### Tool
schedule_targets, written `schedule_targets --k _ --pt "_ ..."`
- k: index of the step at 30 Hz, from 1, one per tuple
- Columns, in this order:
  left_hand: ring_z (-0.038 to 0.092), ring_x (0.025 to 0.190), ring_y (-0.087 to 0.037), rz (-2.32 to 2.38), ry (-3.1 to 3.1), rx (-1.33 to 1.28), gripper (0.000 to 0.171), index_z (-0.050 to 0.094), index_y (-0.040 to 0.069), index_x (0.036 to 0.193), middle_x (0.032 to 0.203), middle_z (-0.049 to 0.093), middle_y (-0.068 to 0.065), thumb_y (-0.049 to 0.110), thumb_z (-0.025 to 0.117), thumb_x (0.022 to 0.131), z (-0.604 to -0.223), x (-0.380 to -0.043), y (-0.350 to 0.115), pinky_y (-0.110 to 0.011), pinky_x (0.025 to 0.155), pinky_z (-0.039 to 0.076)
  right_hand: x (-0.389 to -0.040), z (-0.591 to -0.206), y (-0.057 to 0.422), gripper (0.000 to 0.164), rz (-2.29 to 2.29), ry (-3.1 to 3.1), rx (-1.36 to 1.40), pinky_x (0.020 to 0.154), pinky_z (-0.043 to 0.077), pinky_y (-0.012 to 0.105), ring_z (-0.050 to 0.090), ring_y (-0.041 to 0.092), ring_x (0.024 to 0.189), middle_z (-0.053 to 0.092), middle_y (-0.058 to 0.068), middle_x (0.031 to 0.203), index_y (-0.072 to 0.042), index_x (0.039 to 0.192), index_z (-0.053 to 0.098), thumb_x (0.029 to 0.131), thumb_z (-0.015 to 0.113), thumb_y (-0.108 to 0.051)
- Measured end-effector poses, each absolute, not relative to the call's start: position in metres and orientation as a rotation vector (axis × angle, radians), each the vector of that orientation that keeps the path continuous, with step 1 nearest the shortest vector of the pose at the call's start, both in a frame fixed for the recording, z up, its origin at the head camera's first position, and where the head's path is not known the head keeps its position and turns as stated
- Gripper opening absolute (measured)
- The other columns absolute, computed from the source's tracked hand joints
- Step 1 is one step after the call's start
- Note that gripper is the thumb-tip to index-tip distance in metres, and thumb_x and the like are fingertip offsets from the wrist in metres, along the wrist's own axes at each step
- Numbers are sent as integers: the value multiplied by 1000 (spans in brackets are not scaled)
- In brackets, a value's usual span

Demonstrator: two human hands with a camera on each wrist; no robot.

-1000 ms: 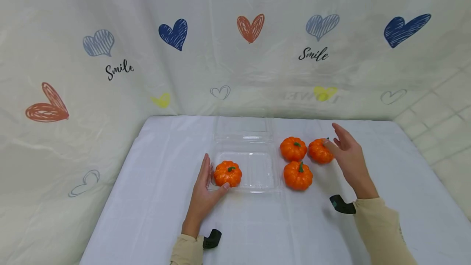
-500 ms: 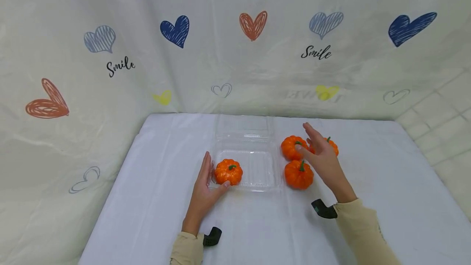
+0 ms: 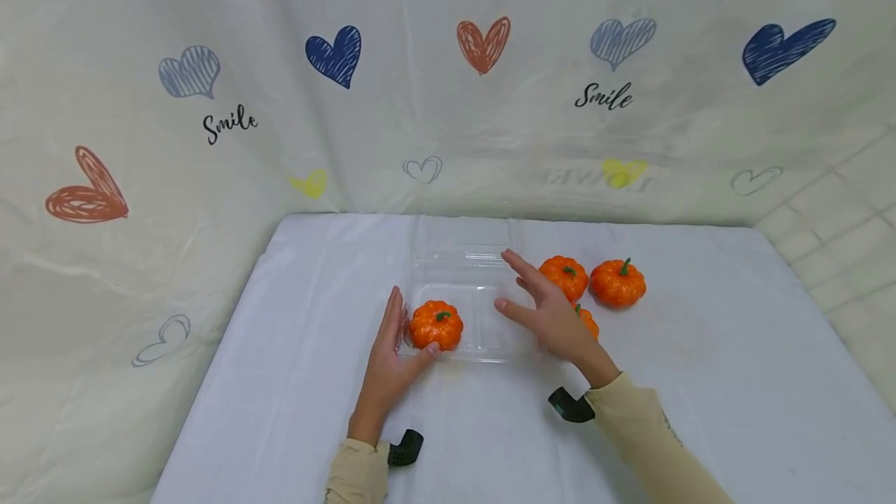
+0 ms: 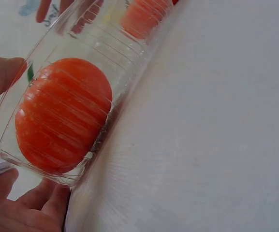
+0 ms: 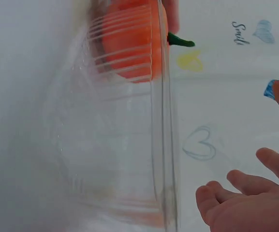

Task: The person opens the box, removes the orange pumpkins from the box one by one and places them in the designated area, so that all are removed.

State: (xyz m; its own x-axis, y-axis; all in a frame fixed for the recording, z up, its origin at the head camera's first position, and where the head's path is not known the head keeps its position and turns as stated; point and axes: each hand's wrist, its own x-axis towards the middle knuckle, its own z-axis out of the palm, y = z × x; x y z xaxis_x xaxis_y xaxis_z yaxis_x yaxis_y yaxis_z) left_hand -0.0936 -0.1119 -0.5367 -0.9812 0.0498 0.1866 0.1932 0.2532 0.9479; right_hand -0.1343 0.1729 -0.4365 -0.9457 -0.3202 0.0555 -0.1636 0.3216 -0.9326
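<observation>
On the table stands a clear plastic container (image 3: 483, 317), its lid (image 3: 458, 236) folded back behind it. An orange toy pumpkin (image 3: 435, 325) with a green stem sits in its left part. My left hand (image 3: 389, 376) holds the front left corner, the thumb over the front rim and the fingers along the left wall. Above the container's right side hovers my right hand (image 3: 553, 325), fingers spread, holding nothing. Three more pumpkins lie right of the container: one at the back (image 3: 565, 277), one farther right (image 3: 619, 284), and a nearer pumpkin (image 3: 586, 322) partly hidden by my right hand.
A white cloth covers the table (image 3: 294, 317). Behind it hangs a pale curtain (image 3: 420, 123) printed with hearts and "Smile". Black devices (image 3: 406, 448) are worn at both wrists, beside beige sleeves.
My right hand has moved left from beside the rightmost pumpkin, across the others, to above the container. The left hand, the container and the pumpkins have stayed in place.
</observation>
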Motion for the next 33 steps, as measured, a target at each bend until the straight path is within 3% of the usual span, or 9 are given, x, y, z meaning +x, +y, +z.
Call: schedule_targets --k 5,13,19,27,33 --pt "33 158 -25 -1842 -2396 -243 107 18 16 173 178 15 7 39 84 93 -534 -95 -112 -39 123 31 -135 -440 153 79 -1597 2409 -506 116 35 73 31 53 153 28 9 175 -21 170 34 102 74 -31" --pt "32 158 -25 -1849 -2386 -255 106 19 16 173 179 15 5 38 85 92 -534 -95 -112 -36 122 32 -135 -448 125 77 -1573 2270 -673 125 27 62 27 42 158 26 9 176 -12 169 34 102 71 -19" --pt "31 159 -24 -1873 -2376 -246 105 19 18 173 179 15 4 37 84 93 -536 -94 -112 -35 122 31 -139 -452 107 76 -1530 2209 -625 125 28 62 32 39 157 29 4 175 -16 168 39 100 71 -20" --pt "31 159 -23 -1871 -2372 -252 104 20 18 173 179 15 4 35 84 93 -539 -94 -112 -34 122 31 -143 -468 96 70 -1467 2148 -575 118 44 55 45 32 147 41 8 168 -13 165 44 99 68 -15" --pt "31 159 -24 -1867 -2369 -261 104 20 16 173 179 15 5 33 84 93 -537 -94 -112 -33 123 30 -143 -468 93 63 -1426 2211 -594 117 45 54 50 32 140 50 10 161 -9 160 51 99 69 -7"
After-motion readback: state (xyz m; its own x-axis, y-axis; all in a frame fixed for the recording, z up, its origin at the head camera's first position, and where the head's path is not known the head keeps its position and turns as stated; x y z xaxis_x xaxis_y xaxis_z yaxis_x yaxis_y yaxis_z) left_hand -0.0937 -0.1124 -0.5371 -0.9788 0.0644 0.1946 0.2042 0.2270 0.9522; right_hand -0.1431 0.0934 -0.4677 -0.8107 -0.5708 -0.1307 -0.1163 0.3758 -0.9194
